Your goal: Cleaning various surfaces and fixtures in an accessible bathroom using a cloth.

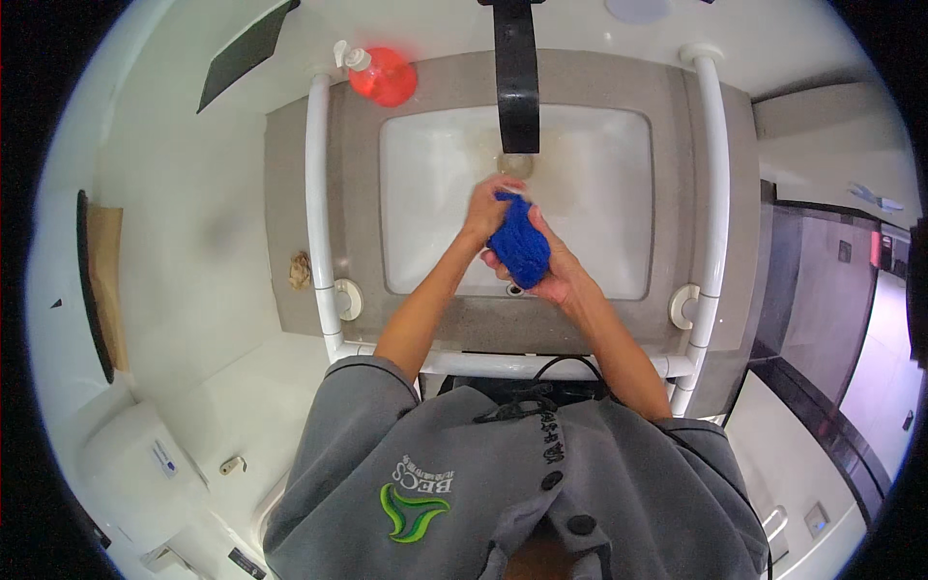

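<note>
A bunched blue cloth (pixel 519 244) is held between my two hands over the white sink basin (pixel 425 213). My left hand (pixel 490 208) grips its upper left end, fingers curled below the faucet. Along the cloth's right side and lower end, my right hand (pixel 559 268) is wrapped, its palm against the cloth. Directly above them, a long black faucet (pixel 518 87) reaches down over the basin, its tip near my left fingers. I cannot make out whether water runs from it. The drain (pixel 515 166) lies under the faucet's tip, beyond my hands.
White grab rails (pixel 318 203) frame the grey countertop (pixel 350 184) on the left, right and near sides. At the back left stands a pump bottle (pixel 384 77) of red liquid. A small crumpled brownish thing (pixel 300 271) rests at the counter's left edge. A doorway (pixel 884 329) shows far right.
</note>
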